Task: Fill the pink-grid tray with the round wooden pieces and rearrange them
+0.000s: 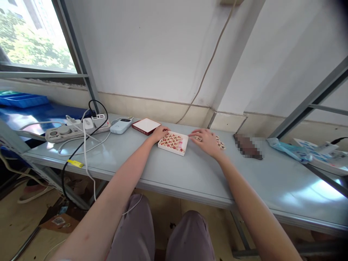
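A shallow white box sits on the grey table, holding several round xiangqi pieces with red characters. Beside the pieces inside it, a pink-printed patch shows near the right end. My left hand grips the box's back left corner, its fingers bent over the edge. To the right of the box, my right hand hovers over or rests on loose xiangqi pieces, fingers apart. One loose piece shows under its fingers; others are partly hidden by the hand.
A dark red box lid with a white top lies behind my left hand. Further left are a pale power bank and a power strip with cables. A blurred-out brown object and a blue plastic packet lie to the right.
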